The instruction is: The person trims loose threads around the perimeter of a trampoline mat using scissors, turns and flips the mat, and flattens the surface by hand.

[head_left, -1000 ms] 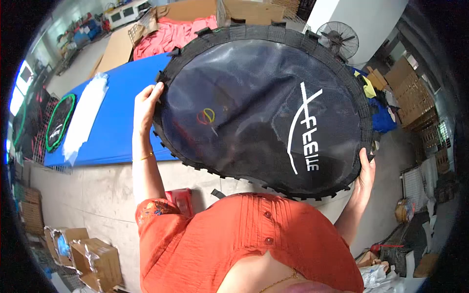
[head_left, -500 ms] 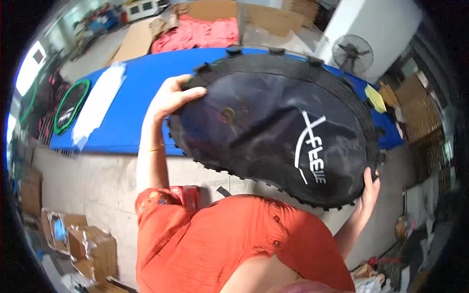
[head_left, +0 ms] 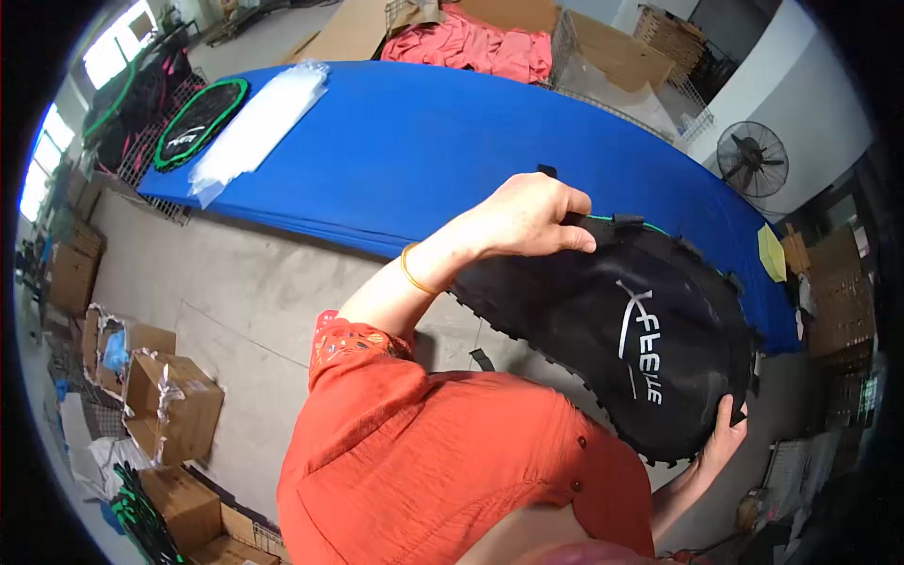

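A black trampoline mat [head_left: 593, 301] with a white printed logo and short tabs round its edge is held up in front of my body, over the near side of the blue table. My left hand [head_left: 537, 218] is closed on its upper edge, thumb on the face toward me and fingers over the rim. At the lower right edge, my right hand [head_left: 721, 435] grips the rim with the thumb in front; the other fingers are mostly hidden behind it. A thin green line shows along the mat's top edge.
The blue-covered table [head_left: 395, 141] runs across the view. On its left end lie white plastic sheets [head_left: 259, 127] and a green-edged black mat [head_left: 200, 124]. Cardboard boxes [head_left: 169, 405] stand on the floor at left. A fan [head_left: 751, 158] is at far right, pink fabric [head_left: 466, 47] behind the table.
The view has turned, so the table and fan appear farther right. My left hand has shifted from the mat's left end to its upper edge. The mat sits lower and more to the right.
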